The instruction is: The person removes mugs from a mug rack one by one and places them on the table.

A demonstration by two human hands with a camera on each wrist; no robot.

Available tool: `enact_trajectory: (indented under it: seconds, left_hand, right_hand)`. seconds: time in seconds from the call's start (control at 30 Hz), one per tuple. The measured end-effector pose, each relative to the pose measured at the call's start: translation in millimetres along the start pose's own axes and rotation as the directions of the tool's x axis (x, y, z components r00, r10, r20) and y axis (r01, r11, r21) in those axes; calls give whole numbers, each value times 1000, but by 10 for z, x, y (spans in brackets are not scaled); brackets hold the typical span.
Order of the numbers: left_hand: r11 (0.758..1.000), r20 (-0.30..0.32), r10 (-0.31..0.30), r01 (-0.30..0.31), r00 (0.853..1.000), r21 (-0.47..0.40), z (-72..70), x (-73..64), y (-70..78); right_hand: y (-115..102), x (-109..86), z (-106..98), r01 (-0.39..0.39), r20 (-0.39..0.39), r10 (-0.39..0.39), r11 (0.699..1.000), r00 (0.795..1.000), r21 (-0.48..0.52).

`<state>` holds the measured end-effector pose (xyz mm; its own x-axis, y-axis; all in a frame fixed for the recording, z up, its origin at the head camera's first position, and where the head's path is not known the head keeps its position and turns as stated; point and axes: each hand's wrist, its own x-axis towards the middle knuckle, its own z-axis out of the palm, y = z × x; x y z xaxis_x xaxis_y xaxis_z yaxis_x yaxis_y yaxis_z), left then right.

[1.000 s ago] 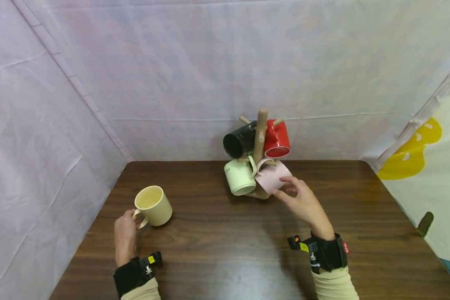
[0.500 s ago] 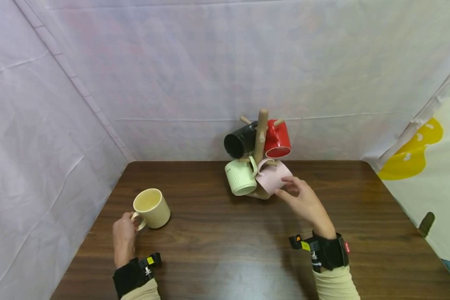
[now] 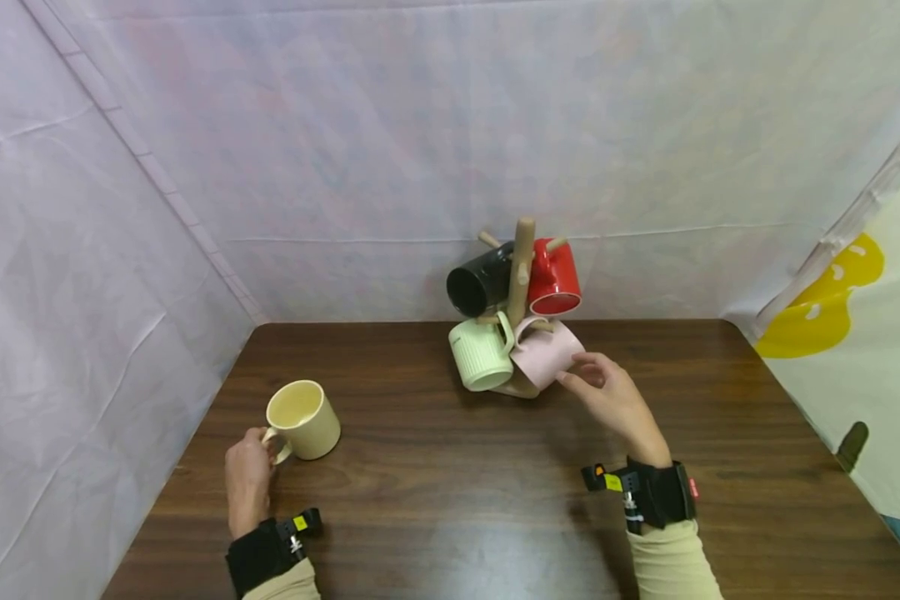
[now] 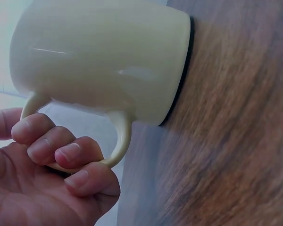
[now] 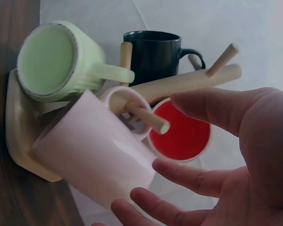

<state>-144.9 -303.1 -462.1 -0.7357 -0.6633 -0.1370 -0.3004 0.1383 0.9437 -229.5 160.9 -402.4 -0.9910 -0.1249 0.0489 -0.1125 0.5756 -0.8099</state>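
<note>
My left hand (image 3: 248,475) grips the handle of a pale yellow mug (image 3: 304,421) at the left of the table; the fingers curl through the handle in the left wrist view. The mug stands upright with its base at the tabletop. A pink mug (image 3: 546,354) hangs tilted by its handle on a lower peg of a wooden mug tree (image 3: 522,275). Beside it, my right hand (image 3: 617,404) has its fingers spread and relaxed. In the right wrist view the fingertips lie at the pink mug (image 5: 99,150); whether they touch it I cannot tell.
On the same mug tree hang a light green mug (image 3: 482,354), a black mug (image 3: 482,279) and a red mug (image 3: 555,279). The tree stands near the back edge of the brown wooden table (image 3: 435,475). Pale cloth (image 3: 360,150) rises behind the table.
My right hand has drawn slightly right, away from the pink mug, which stays on its peg. The yellow mug and my left hand have shifted a little left and nearer.
</note>
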Motion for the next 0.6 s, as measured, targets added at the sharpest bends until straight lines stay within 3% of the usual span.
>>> enact_trajectory:
  seconds: [0.23, 0.43, 0.6]
  left_hand:
    - [999, -9, 4, -4, 1000, 54, -3, 2, -3]
    - [1000, 12, 12, -12, 1000, 17, -19, 9, 0]
    - [999, 38, -14, 16, 999, -52, -27, 26, 10]
  right_hand:
    - [139, 94, 62, -60, -47, 65, 994, 997, 90]
    - [205, 132, 95, -100, -67, 109, 987, 992, 127]
    - [236, 157, 110, -116, -64, 125, 985, 990, 132]
